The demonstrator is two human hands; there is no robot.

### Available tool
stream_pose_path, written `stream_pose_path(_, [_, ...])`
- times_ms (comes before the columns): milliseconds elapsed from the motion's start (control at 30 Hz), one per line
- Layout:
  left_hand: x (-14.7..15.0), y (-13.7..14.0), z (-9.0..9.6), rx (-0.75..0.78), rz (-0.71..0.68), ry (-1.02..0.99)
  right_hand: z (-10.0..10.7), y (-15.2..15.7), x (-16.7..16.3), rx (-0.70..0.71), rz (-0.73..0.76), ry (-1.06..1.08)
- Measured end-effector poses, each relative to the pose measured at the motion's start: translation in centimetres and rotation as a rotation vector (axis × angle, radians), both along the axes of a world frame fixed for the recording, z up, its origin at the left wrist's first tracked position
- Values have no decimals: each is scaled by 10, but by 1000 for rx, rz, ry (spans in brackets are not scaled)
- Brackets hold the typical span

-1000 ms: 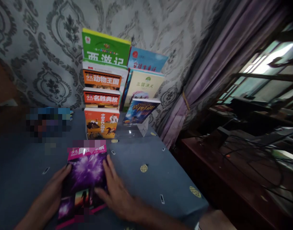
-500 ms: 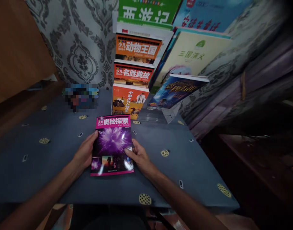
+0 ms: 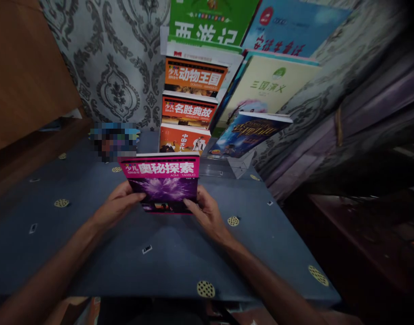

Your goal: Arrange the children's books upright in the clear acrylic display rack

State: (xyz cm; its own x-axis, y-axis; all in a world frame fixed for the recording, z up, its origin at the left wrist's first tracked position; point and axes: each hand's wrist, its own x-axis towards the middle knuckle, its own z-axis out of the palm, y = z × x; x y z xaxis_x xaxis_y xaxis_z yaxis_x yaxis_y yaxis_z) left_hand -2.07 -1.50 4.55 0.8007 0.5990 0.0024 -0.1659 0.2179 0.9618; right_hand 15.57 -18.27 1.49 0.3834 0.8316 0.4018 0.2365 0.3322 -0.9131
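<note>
A magenta and purple book (image 3: 164, 187) with white Chinese lettering is held between my two hands above the table. My left hand (image 3: 120, 201) grips its left edge, thumb on the front cover. On the right edge, my right hand (image 3: 205, 210) is closed with its thumb on the cover too. The book is tilted so that its top page edge shows; the fingers behind it are hidden. Just beyond stands a clear display rack (image 3: 239, 166). An orange-red book (image 3: 184, 139) in its lowest left slot is partly covered by the held book.
Higher in the rack are several more books, among them a green book (image 3: 210, 22), a pale cream book (image 3: 266, 88) and a dark blue book (image 3: 249, 133). A pixelated patch lies at the back left. The grey-blue tablecloth (image 3: 101, 271) ends at the near edge.
The book has tipped, its top edge now showing and its cover foreshortened. Both hands have risen slightly with it, and the left thumb has moved onto the cover.
</note>
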Motion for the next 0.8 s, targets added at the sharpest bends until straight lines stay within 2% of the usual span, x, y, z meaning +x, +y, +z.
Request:
stream_pose_path(100, [1, 1, -5, 39, 76, 17, -4, 1, 0, 4, -34, -96])
stream_pose_path(200, [2, -3, -8, 24, 127, 39, -12, 2, -2, -29, -47, -63])
stream_pose_path(433, [6, -8, -10, 51, 119, 36, -15, 5, 1, -41, -100, -57])
stream_pose_path(667, [6, -6, -27, 315, 91, 160, -21, 3, 19, -97, -214, -136])
stream_pose_path(800, [6, -5, -32, 382, 115, 213, -25, 4, 21, -104, -196, -61])
